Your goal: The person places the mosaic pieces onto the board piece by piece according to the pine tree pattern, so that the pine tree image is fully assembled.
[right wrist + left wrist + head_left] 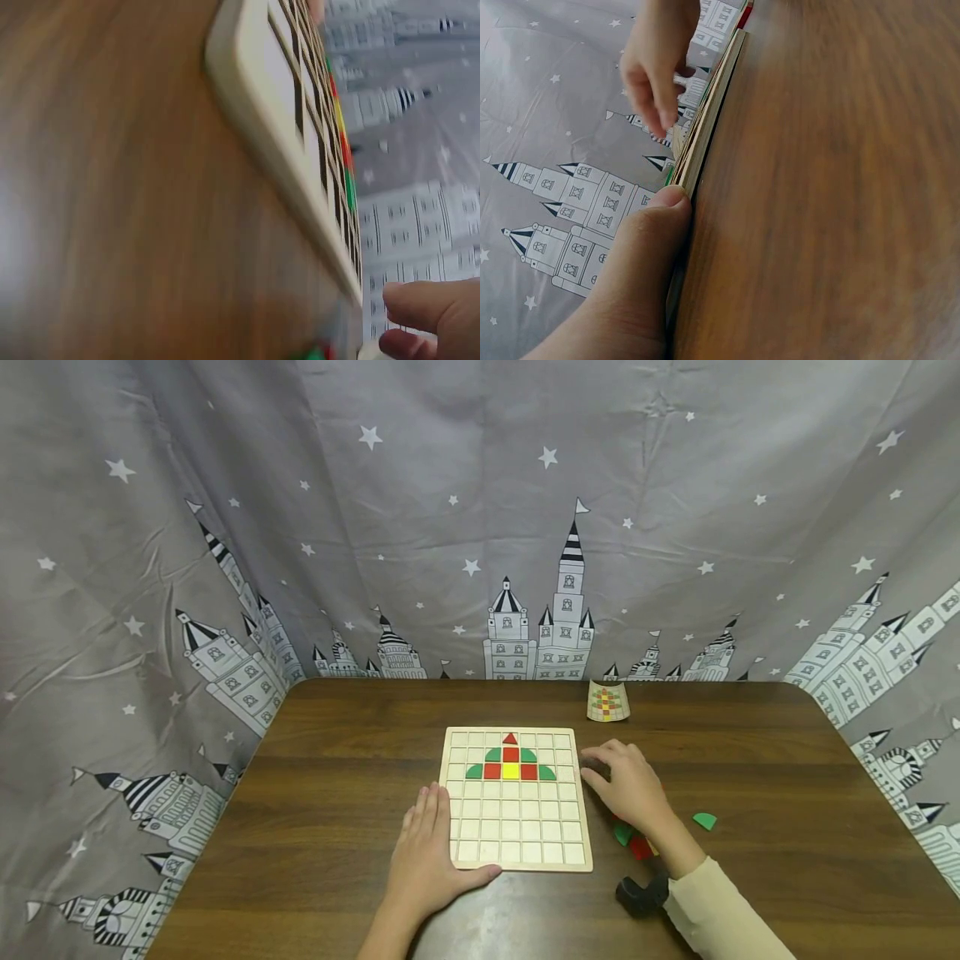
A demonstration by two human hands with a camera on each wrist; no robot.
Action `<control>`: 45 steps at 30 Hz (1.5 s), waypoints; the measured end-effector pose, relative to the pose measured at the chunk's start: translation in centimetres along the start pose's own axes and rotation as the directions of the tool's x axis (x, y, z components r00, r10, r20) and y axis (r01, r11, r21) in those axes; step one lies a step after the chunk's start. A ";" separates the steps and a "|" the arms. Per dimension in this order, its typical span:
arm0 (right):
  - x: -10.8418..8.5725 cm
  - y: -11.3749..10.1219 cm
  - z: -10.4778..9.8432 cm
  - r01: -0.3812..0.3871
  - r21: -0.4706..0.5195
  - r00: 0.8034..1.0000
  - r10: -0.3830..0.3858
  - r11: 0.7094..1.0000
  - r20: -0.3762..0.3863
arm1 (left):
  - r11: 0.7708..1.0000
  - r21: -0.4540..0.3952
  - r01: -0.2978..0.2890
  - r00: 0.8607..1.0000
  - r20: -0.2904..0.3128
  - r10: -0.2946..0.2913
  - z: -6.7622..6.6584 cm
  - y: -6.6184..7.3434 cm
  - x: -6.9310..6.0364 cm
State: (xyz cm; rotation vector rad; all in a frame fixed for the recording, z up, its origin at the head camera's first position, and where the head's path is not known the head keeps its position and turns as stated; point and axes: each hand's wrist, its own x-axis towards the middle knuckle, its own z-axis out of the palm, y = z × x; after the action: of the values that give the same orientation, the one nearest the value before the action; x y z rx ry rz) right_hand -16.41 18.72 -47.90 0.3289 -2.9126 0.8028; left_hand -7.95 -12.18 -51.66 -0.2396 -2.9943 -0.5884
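A square wooden grid board [510,831] lies on the table. In its upper half sit a red triangle [510,739], several red squares [492,771], a yellow square [511,771] and green quarter-circles [475,772]. My left hand [425,852] rests at the board's near left corner, fingers straight along the left side; in the left wrist view its thumb [649,232] touches the edge. Beside the board's right side hovers my right hand [630,783], fingers loosely bent. Its thumb and forefinger are apart, with nothing visible between them. The wrist partly hides loose red and green pieces [640,847].
A small pattern card [608,702] stands curved near the table's back edge. One green quarter-circle [705,821] lies alone to the right of my right forearm. Behind the brown table [337,793] hangs a grey curtain [420,527] printed with castles and stars.
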 end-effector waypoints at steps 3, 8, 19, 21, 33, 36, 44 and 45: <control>-0.5 1.6 -0.9 -0.053 -0.030 0.999 0.053 0.998 -0.012 | 1.000 0.001 -0.001 1.000 0.000 0.001 0.0 0.0 0.0; -1.3 3.5 -2.0 -0.092 -0.058 0.996 0.091 0.994 -0.006 | 1.000 0.004 -0.004 1.000 -0.003 0.004 0.0 0.0 0.0; -1.6 4.5 -2.2 -0.070 -0.011 0.997 0.070 0.997 0.028 | 1.000 0.006 0.001 1.000 0.000 -0.001 0.1 0.0 0.0; -1.6 4.5 -2.1 -0.053 -0.011 0.998 0.053 0.999 0.029 | 1.000 0.004 0.004 1.000 0.002 -0.004 0.1 0.0 0.0; -1.2 4.8 -1.7 -0.022 0.062 1.000 0.021 0.998 0.012 | 1.000 0.011 0.004 1.000 0.004 -0.004 0.2 -0.1 0.0; -1.0 4.9 -1.6 -0.047 0.103 0.999 0.046 0.994 0.020 | 1.000 0.014 0.002 1.000 0.003 -0.003 0.2 -0.1 0.0; -0.3 3.8 -1.5 -0.133 0.228 0.990 0.122 0.964 0.065 | 1.000 0.013 -0.002 1.000 -0.006 0.002 0.3 -0.2 0.0; -0.2 3.5 -1.4 -0.134 0.244 0.990 0.121 0.960 0.067 | 1.000 0.014 -0.004 1.000 -0.007 0.004 0.2 -0.2 0.0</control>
State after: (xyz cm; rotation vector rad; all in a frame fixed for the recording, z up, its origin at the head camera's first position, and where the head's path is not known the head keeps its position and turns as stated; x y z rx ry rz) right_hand -16.96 22.41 -48.52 0.1845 -2.9065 1.2016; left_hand -7.96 -12.23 -51.95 -0.2419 -2.9898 -0.5671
